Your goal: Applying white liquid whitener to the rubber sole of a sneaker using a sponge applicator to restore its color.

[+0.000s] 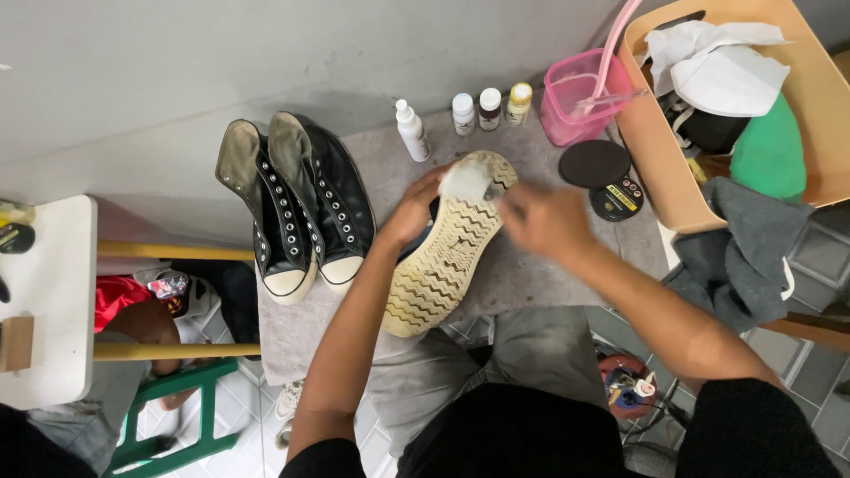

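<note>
A tan, open-topped plastic storage bin (801, 106) stands at the far right, stuffed with white cloths and a green object, close enough for a reach. A grey cloth mat (531, 265) covers the work surface, presumably to catch dirt and polish. On its left side a pair of black high-top lace-up canvas shoes with white toe caps (297, 204) lies side by side, toes towards the person, set apart from the work.

In the middle of the mat a dark shoe with a cream zigzag-tread rubber sole (447, 252) is tilted sole-up, so the tread faces the person. The left hand (412, 212) grips its side near the heel end, fingers curled round the upper to steady it. The right hand (540, 221) is blurred; it seems to press a white pad (467, 180) against the sole, though I cannot tell how its fingers are set.

Behind the shoe a pink translucent plastic tub (580, 84) holds a pink-handled brush. Beside it lie a round black tin lid (594, 163) and its open tin, and a row of small bottles (478, 111), all within arm's length.
</note>
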